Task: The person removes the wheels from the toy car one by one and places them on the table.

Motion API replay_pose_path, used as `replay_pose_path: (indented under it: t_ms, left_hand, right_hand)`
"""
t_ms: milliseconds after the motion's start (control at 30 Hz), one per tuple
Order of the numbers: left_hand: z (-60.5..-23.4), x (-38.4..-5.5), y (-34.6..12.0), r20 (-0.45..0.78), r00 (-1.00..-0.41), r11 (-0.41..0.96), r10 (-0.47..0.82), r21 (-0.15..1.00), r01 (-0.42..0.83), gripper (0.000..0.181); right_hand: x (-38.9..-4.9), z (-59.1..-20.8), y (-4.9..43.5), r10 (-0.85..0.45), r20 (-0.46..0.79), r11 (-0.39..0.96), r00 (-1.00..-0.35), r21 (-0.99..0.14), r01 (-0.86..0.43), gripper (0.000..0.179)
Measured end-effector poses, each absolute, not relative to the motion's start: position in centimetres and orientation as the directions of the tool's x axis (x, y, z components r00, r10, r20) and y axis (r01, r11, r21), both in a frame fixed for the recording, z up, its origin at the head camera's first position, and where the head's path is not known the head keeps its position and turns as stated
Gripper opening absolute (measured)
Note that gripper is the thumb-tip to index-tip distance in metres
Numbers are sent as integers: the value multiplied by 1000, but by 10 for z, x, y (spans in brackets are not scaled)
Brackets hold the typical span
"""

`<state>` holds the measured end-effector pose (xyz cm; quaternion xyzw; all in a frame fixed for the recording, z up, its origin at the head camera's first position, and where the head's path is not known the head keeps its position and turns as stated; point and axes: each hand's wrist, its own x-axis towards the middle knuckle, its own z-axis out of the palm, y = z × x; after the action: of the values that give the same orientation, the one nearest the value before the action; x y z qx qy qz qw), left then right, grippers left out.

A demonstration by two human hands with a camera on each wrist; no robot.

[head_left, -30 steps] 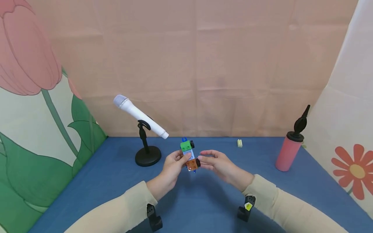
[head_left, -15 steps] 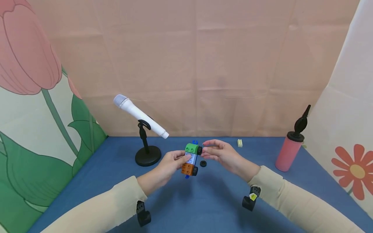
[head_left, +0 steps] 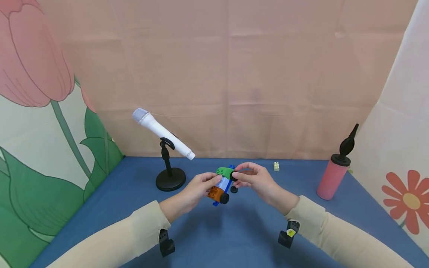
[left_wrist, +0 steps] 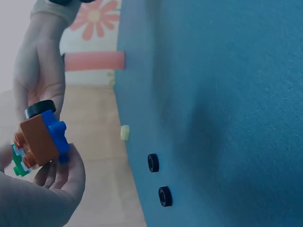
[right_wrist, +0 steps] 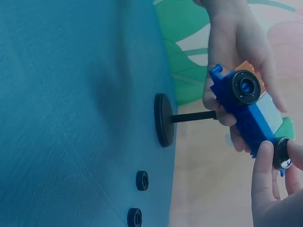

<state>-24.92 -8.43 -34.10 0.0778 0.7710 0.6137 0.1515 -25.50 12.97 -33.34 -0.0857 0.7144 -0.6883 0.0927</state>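
A toy block car (head_left: 222, 183) with a blue base and green, light blue and orange bricks is held above the table. My left hand (head_left: 192, 191) grips its middle, thumb on top and fingers beneath. My right hand (head_left: 256, 182) pinches the black wheel (right_wrist: 282, 153) at the green end between thumb and fingers. Another black wheel (right_wrist: 246, 87) sits on the orange end, facing the right wrist camera. In the right wrist view two loose black wheels, an upper wheel (right_wrist: 142, 180) and a lower wheel (right_wrist: 135, 218), stand on the blue table.
A white microphone (head_left: 164, 134) leans in a black stand (head_left: 170, 180) at the back left. A small pale yellow brick (head_left: 276, 166) lies near the table's back edge. At the right stands a pink hand pump (head_left: 331, 178) with a black top. Printed cloths surround the blue table (head_left: 214, 238).
My right hand has gone from the orange-end wheel to the green-end wheel and now pinches it. The car has shifted slightly right and tilted. A loose wheel has come into view behind it.
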Motion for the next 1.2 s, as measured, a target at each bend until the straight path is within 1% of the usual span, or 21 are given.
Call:
replay_pose_path:
  t_ms: [133,267,533,767,1000,1200]
  left_hand:
    - [-342,-252,-83,-122,-948,336,293,942,-18,55]
    - [-344,-255,-83,-105,-949,398,297,917,23,58]
    - [-343,-255,-83,-125,-929,423,348,905,37,51]
    - [-345,-256,-80,-127,-933,422,337,906,29,50]
    - [-346,-256,-79,-127,-942,435,310,900,22,46]
    - [-349,-255,-78,-121,-944,448,307,894,31,43]
  right_hand:
    - [-253,-334,127,-239,5,69,-971,-997,-22,30]
    - [-251,-338,126,-272,39,94,-962,-993,-67,34]
    - [-248,-341,124,-317,86,108,-944,-986,-126,37]
    - [-248,-345,123,-339,135,102,-931,-979,-179,41]
    - [-251,-350,120,-347,216,110,-913,-957,-268,32]
    - [-252,-351,119,-343,265,192,-901,-919,-344,24]
